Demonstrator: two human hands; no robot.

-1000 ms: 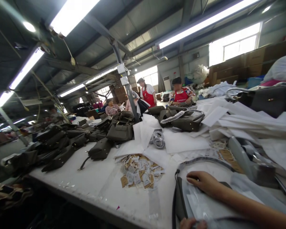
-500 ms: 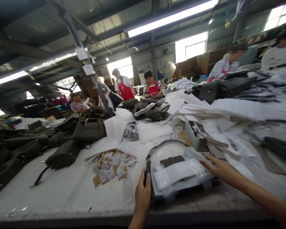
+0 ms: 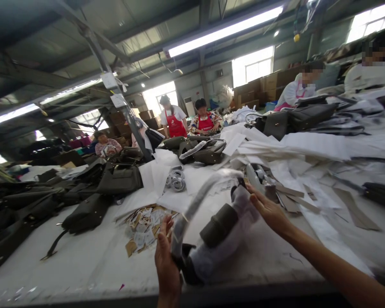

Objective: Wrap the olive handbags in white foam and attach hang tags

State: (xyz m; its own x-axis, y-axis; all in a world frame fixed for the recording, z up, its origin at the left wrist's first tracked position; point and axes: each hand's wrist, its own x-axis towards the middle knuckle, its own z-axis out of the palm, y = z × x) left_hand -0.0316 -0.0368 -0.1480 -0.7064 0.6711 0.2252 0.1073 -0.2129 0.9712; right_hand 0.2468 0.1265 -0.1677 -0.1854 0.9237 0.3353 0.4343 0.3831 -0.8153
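Note:
A dark olive handbag (image 3: pixel 220 224) is tilted between my two hands at the near edge of the table, blurred by motion. Its long handle (image 3: pixel 192 203) is wrapped in white film and arches up over the left side. White padding covers part of the bag's body. My left hand (image 3: pixel 167 259) presses against the bag's left end, by the foot of the handle, its fingers pointing upward. At the opposite end, my right hand (image 3: pixel 269 211) grips the bag's upper right corner, with the fingertips partly hidden.
Tags with strings lie on brown card (image 3: pixel 146 229) left of the bag. Dark bags (image 3: pixel 120 177) are piled farther left. A grey tape dispenser (image 3: pixel 256 175), card strips (image 3: pixel 290 199) and white sheets (image 3: pixel 314 143) lie to the right. Several people work beyond the table.
The handbag has turned and tipped, so the flat white packet on its face no longer shows. My left hand has moved left, and my right hand has moved up and left.

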